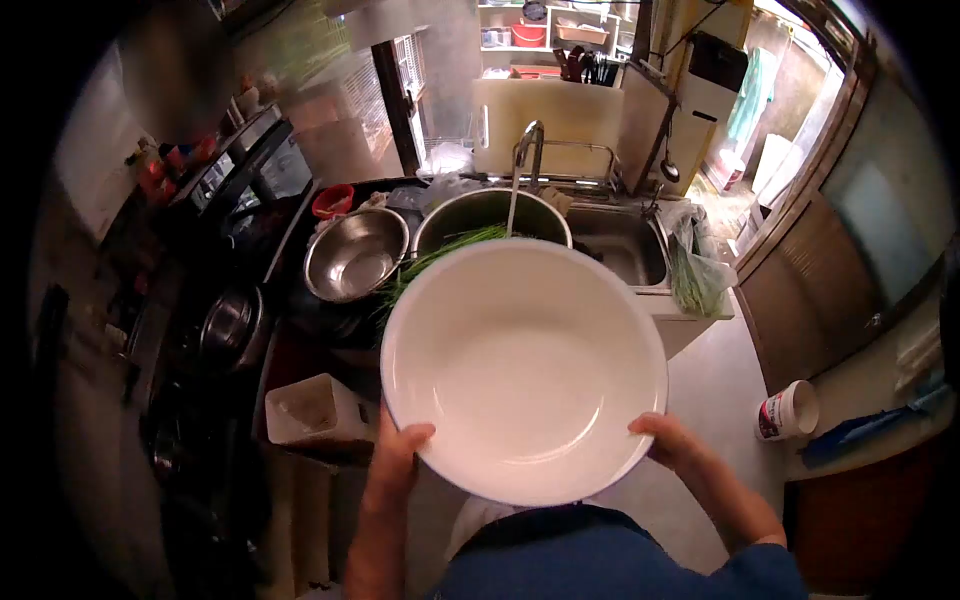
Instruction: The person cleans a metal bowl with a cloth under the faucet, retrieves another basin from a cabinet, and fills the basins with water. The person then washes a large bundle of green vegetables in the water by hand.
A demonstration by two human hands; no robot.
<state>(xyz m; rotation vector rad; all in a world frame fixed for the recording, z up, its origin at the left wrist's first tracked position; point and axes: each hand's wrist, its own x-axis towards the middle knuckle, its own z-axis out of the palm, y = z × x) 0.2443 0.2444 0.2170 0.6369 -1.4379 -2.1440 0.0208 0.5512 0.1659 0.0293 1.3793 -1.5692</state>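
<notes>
the left hand (402,448) and right hand (668,440) grasp the rim of a wide, round, glossy white basin (525,370), thumbs inside, held up before the near edge of the counter (662,302). beyond it, slender green stalks (440,250) lie at a large round metal vessel (490,203), beside a shiny rounded steel bowl (358,262). a crinkled translucent plastic bag (697,265) rests at the counter's right edge.

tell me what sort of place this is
Most likely a kitchen: it has a metal sink, with a metal bowl and long green stalks, probably vegetables, nearby.
</notes>
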